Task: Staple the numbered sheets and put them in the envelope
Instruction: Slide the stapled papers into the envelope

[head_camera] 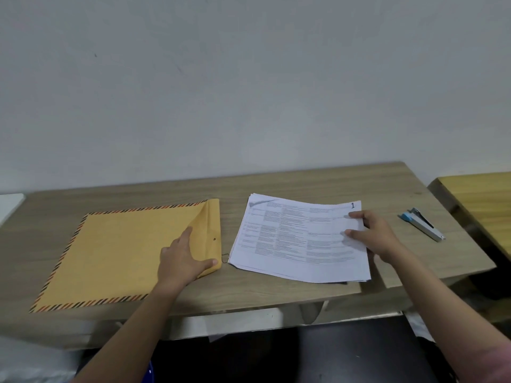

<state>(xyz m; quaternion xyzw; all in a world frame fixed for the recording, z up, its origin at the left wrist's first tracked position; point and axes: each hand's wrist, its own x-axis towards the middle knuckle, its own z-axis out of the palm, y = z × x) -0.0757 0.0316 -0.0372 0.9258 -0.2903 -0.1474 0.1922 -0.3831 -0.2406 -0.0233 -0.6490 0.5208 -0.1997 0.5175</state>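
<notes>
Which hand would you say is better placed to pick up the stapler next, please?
Right, probably: the right hand rests on the sheets, beside the stapler; the left hand lies on the envelope.

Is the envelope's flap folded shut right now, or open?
Folded over, by the look of it: the envelope shows a creased flap along its right edge, with the left hand flat on it. Whether it is fastened, cannot tell.

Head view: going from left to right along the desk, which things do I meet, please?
Envelope → left hand on its flap → stack of sheets → right hand on the stack's right edge → stapler.
</notes>
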